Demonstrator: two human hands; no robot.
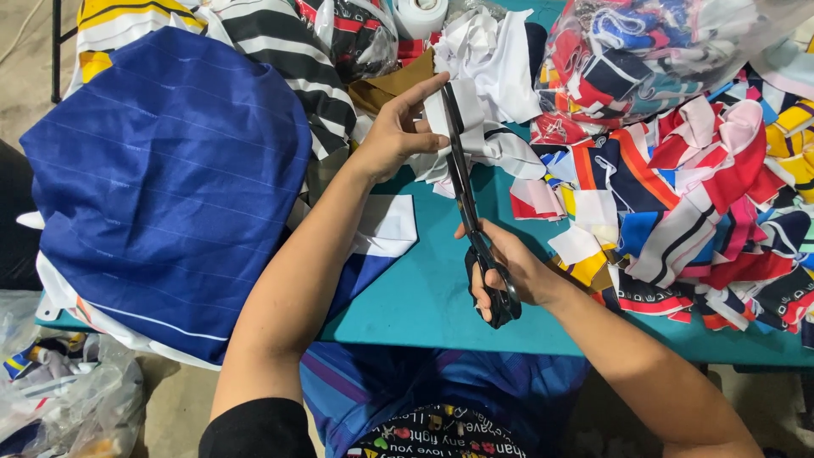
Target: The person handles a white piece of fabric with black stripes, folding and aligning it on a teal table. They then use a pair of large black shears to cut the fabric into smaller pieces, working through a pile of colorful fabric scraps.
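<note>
Your right hand (509, 271) grips black scissors (465, 182); your left hand (397, 131) pinches white cloth (475, 127).
The blades run far from your right hand, their tips at the cloth, beside your left fingers, on the teal table (424, 288).

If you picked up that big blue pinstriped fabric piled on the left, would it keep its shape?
Probably not. The blue pinstriped fabric drapes in soft folds over the heap beneath it and hangs past the teal table edge, so it likely flops and sags. Its smooth sheen suggests it may slide easily.
</note>
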